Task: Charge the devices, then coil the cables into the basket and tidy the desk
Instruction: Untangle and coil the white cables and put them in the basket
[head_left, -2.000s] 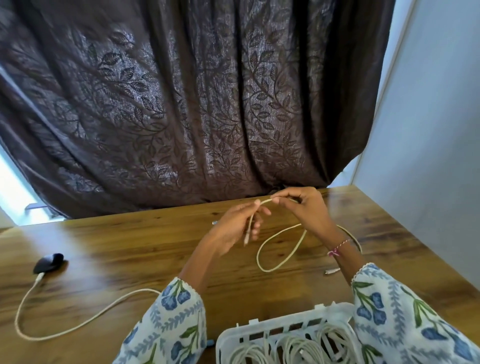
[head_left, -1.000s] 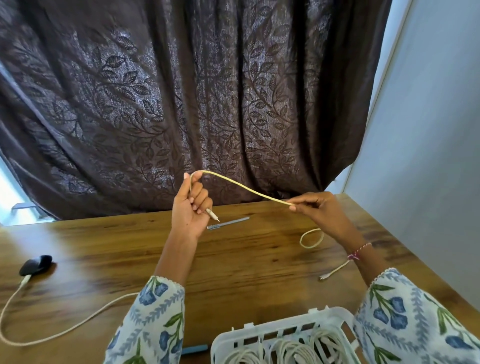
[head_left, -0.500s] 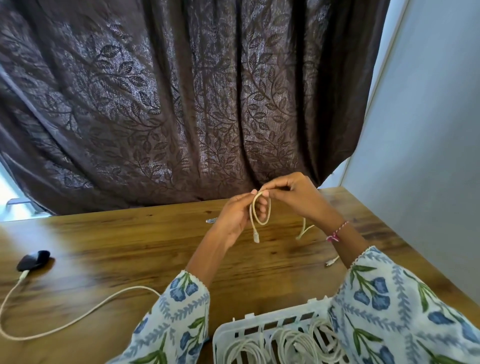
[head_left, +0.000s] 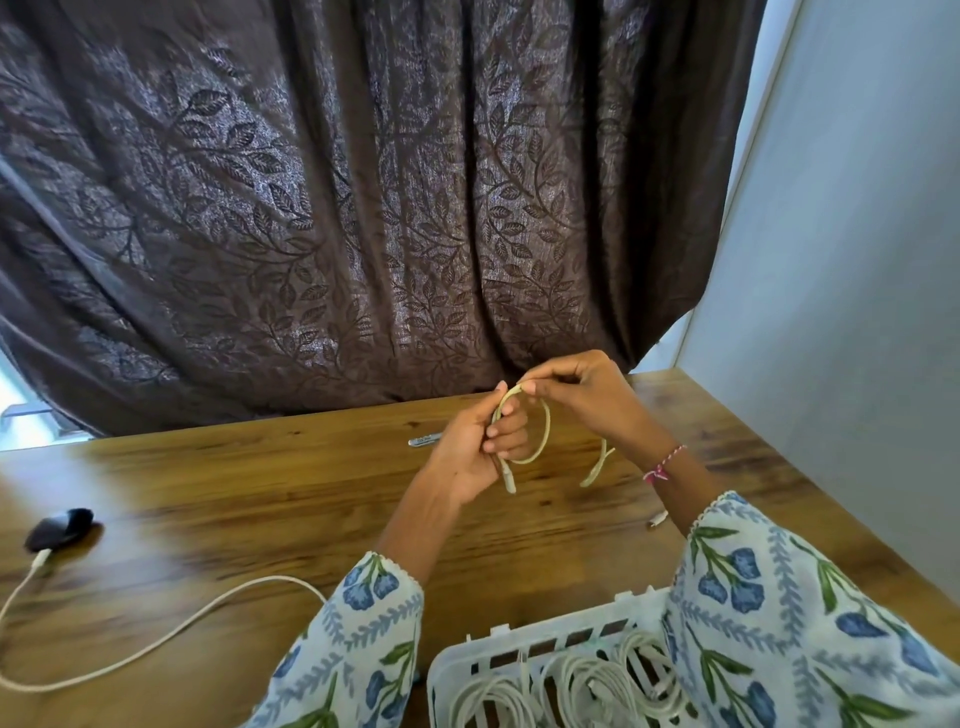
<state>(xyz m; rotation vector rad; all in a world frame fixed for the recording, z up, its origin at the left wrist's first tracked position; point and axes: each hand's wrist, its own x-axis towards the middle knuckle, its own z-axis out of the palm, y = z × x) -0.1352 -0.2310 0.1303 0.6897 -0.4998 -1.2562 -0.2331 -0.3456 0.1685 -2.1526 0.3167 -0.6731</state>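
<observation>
Coiling a cream cable (head_left: 544, 434) above a wooden desk (head_left: 270, 499).

At 9 o'clock, a rounded black device (head_left: 58, 529) plugged into a smooth white cord (head_left: 156, 642) snaking toward 6. At centre, left hand (head_left: 475, 449) curled round a small loop of the cable, plug hanging below; right hand (head_left: 584, 397) pinching the loop's top, loose tail dangling. At 5 o'clock, slotted white plastic basket (head_left: 519, 647) holding coiled cords. Behind, dark leaf-embossed curtain (head_left: 337, 208); at 3 o'clock, pale matte wall (head_left: 857, 260).
</observation>
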